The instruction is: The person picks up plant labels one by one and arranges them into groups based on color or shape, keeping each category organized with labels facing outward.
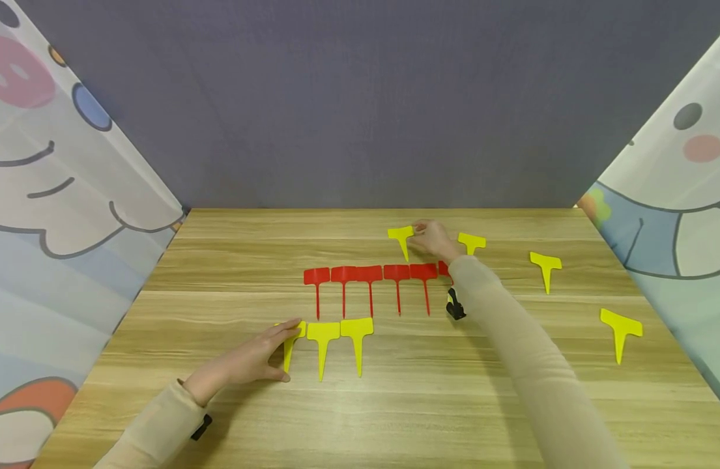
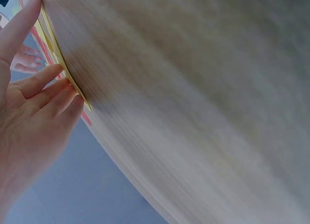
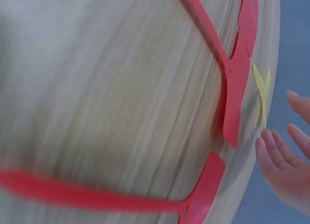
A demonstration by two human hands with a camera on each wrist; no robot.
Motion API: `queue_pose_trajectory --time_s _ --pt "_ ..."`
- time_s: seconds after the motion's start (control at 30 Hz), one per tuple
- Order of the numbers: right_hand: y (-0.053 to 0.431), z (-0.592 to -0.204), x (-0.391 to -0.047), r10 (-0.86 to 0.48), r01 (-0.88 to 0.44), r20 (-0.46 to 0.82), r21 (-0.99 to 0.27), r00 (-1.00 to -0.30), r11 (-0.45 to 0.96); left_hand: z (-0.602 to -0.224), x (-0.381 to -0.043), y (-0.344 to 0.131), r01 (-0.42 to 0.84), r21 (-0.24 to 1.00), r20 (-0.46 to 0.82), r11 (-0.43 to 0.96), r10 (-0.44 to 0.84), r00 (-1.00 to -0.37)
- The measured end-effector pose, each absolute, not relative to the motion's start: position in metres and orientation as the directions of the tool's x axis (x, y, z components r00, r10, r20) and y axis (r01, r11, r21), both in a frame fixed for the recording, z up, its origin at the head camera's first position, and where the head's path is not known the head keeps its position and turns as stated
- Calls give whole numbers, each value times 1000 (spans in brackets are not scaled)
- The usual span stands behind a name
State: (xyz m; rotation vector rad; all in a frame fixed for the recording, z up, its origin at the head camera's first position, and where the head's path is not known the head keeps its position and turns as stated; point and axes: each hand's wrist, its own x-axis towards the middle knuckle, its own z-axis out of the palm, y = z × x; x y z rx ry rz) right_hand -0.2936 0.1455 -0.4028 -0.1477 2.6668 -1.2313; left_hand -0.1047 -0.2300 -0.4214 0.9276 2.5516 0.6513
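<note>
My left hand [image 1: 251, 358] is at the left end of a front row of yellow T-shaped plant labels. Its fingertips rest on the leftmost yellow label [image 1: 287, 355], partly covering the head, with the thumb by the stem's tip. Two more yellow labels [image 1: 322, 335] [image 1: 357, 329] lie just right of it. At the back, my right hand [image 1: 431, 239] reaches to the right edge of another yellow label [image 1: 401, 234]; in the right wrist view its fingers are spread beside that label [image 3: 262, 90]. Whether they touch it is unclear.
A row of several red T-shaped labels [image 1: 369, 273] lies between the hands, its right end hidden by the right sleeve [image 1: 512, 339]. Loose yellow labels lie at the right: one [image 1: 472, 241] behind the forearm, others [image 1: 545, 262] [image 1: 622, 324] farther right. A grey wall [image 1: 360, 117] borders the wooden table [image 1: 248, 234].
</note>
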Motion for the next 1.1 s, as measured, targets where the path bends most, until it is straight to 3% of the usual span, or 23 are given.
queue_pose_trajectory --time_s 0.33,0.83,1.1 --pt "140 -410 -298 -152 31 -147 -809 -977 587 -420 -105 -228 511 527 -159 679 669 -726" --pt "139 -416 -308 -204 40 -221 -766 -954 641 -420 -105 -228 502 536 -161 679 665 -729" --pt "136 -420 -311 -199 -1 -188 -725 -962 689 -421 -105 -229 501 540 -165 676 669 -725"
